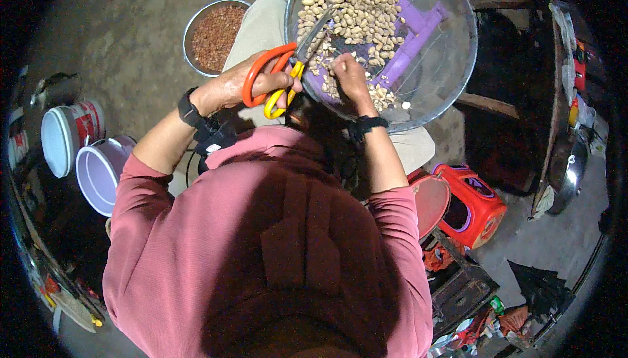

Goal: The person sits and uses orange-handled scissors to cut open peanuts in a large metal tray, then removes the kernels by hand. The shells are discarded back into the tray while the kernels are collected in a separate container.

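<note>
My left hand [274, 78] grips scissors [297, 61] with one orange and one yellow handle, their metal blades pointing up over a round mesh sieve [475, 39]. Unshelled peanuts [363, 5] are heaped in the far part of the sieve. My right hand [349, 73] is over its near side, fingers curled in; whether they pinch anything is hidden. Broken peanut shells [382, 98] lie around that hand. A purple plastic piece [412, 44] shows beneath or through the mesh. To the left, a metal bowl [185, 44] holds reddish shelled peanuts [216, 37].
The sieve rests over my knees. Two pale buckets, one white [56, 142] and one lilac [95, 181], are at left. A red plastic stool [476, 206] lies tipped at right. Beyond it is a dark wooden table edge [547, 108]. Litter [510, 321] is on the floor at lower right.
</note>
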A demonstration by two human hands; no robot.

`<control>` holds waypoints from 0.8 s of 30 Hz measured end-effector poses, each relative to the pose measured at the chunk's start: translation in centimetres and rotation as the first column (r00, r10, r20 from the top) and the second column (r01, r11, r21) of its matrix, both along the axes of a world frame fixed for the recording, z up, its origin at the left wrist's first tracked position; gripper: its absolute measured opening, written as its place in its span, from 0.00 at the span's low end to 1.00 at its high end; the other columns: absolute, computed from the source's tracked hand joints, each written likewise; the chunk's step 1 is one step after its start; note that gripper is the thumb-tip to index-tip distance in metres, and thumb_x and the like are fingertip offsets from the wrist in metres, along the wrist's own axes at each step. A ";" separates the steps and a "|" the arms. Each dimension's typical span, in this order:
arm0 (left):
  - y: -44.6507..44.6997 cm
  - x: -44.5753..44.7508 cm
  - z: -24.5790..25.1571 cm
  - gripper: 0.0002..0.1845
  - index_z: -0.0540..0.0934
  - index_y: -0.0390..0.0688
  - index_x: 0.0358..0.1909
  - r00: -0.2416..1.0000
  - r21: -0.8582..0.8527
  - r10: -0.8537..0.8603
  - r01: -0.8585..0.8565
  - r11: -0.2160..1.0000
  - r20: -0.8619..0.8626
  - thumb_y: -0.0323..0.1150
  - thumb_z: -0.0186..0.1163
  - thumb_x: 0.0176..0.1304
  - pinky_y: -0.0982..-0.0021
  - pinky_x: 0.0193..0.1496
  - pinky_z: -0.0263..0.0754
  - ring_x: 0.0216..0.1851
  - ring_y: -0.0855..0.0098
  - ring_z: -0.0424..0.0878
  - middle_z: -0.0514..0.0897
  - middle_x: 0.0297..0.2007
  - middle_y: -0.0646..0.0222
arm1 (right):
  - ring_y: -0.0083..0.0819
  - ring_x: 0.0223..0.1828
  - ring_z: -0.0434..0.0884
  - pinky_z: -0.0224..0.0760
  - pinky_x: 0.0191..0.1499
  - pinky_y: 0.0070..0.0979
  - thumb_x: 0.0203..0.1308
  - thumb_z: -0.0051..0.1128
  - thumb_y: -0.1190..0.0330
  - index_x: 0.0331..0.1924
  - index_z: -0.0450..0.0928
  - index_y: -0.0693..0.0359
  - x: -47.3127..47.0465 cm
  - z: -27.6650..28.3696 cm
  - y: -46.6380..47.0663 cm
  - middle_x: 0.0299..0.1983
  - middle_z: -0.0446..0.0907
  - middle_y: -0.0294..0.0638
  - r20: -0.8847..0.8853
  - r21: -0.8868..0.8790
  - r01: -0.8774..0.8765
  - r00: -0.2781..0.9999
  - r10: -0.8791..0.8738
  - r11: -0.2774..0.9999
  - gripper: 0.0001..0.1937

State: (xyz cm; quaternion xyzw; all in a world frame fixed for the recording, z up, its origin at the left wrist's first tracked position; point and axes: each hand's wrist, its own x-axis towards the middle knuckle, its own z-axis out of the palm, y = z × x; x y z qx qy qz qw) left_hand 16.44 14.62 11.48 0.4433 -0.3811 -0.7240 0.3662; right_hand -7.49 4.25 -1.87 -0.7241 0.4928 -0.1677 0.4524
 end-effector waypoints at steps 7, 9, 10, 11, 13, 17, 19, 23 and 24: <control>0.3 -1.5 -1.0 0.21 0.65 0.36 0.56 0.770 -0.275 -0.218 0.454 0.847 0.599 0.30 0.49 0.60 0.71 0.36 0.76 0.32 0.65 0.80 0.78 0.39 0.57 | 0.18 0.25 0.65 0.60 0.26 0.14 0.65 0.47 0.74 0.40 0.70 0.63 -3.4 5.1 0.6 0.32 0.73 0.39 0.658 0.678 -0.027 0.467 -0.590 0.735 0.03; 0.5 -2.8 -1.8 0.25 0.61 0.34 0.60 0.745 -0.547 0.021 0.470 0.692 0.667 0.27 0.48 0.60 0.64 0.43 0.75 0.43 0.53 0.78 0.75 0.47 0.48 | 0.18 0.26 0.65 0.61 0.28 0.14 0.65 0.46 0.73 0.41 0.70 0.64 -3.5 6.8 1.4 0.32 0.73 0.38 0.695 0.662 -0.044 0.408 -0.592 0.748 0.04; 0.7 -3.2 -2.0 0.27 0.59 0.34 0.61 0.721 -0.571 0.075 0.477 0.668 0.689 0.27 0.47 0.59 0.62 0.44 0.74 0.44 0.51 0.77 0.75 0.47 0.47 | 0.18 0.27 0.65 0.61 0.29 0.15 0.66 0.46 0.72 0.43 0.70 0.65 -3.4 7.4 1.8 0.33 0.72 0.36 0.711 0.646 -0.034 0.390 -0.585 0.763 0.06; 0.9 -3.8 -2.2 0.29 0.56 0.34 0.63 0.695 -0.594 0.130 0.484 0.643 0.707 0.26 0.47 0.59 0.59 0.44 0.73 0.45 0.50 0.77 0.75 0.46 0.47 | 0.18 0.26 0.65 0.60 0.29 0.15 0.65 0.46 0.73 0.44 0.70 0.65 -3.1 7.9 2.2 0.32 0.72 0.34 0.755 0.615 -0.078 0.346 -0.557 0.785 0.06; 1.0 -4.6 -2.4 0.30 0.54 0.33 0.64 0.643 -0.590 0.181 0.506 0.629 0.745 0.25 0.46 0.58 0.57 0.45 0.73 0.46 0.48 0.76 0.75 0.46 0.46 | 0.18 0.26 0.64 0.60 0.28 0.15 0.65 0.46 0.73 0.43 0.70 0.64 -2.4 8.4 2.9 0.32 0.72 0.33 0.761 0.596 -0.011 0.327 -0.560 0.803 0.06; 1.0 -5.2 -2.0 0.29 0.56 0.31 0.63 0.554 -0.511 0.174 0.542 0.667 0.814 0.25 0.47 0.58 0.59 0.44 0.75 0.44 0.49 0.76 0.74 0.45 0.45 | 0.17 0.25 0.64 0.59 0.27 0.15 0.65 0.47 0.73 0.45 0.69 0.63 -1.4 8.8 3.5 0.32 0.72 0.33 0.805 0.518 -0.004 0.340 -0.486 0.855 0.07; 1.0 -5.3 -1.8 0.29 0.56 0.32 0.63 0.529 -0.487 0.171 0.545 0.682 0.831 0.25 0.47 0.58 0.59 0.44 0.74 0.44 0.48 0.76 0.73 0.45 0.44 | 0.16 0.25 0.64 0.58 0.26 0.14 0.65 0.47 0.73 0.44 0.69 0.62 -1.3 8.9 3.7 0.31 0.72 0.33 0.770 0.532 0.065 0.378 -0.514 0.844 0.06; 1.1 -5.3 -1.8 0.29 0.56 0.35 0.64 0.513 -0.514 0.231 0.521 0.682 0.827 0.23 0.46 0.58 0.58 0.46 0.74 0.47 0.48 0.74 0.72 0.48 0.44 | 0.16 0.24 0.63 0.58 0.26 0.14 0.65 0.47 0.73 0.44 0.69 0.63 -1.0 9.2 3.8 0.31 0.71 0.33 0.786 0.494 0.053 0.400 -0.471 0.868 0.06; 1.1 -5.3 -1.9 0.29 0.56 0.35 0.64 0.513 -0.541 0.268 0.511 0.668 0.816 0.23 0.46 0.58 0.58 0.45 0.74 0.47 0.48 0.74 0.71 0.48 0.44 | 0.16 0.24 0.63 0.58 0.26 0.14 0.65 0.47 0.73 0.44 0.69 0.63 -0.9 9.3 3.7 0.31 0.71 0.33 0.786 0.484 0.052 0.413 -0.460 0.873 0.06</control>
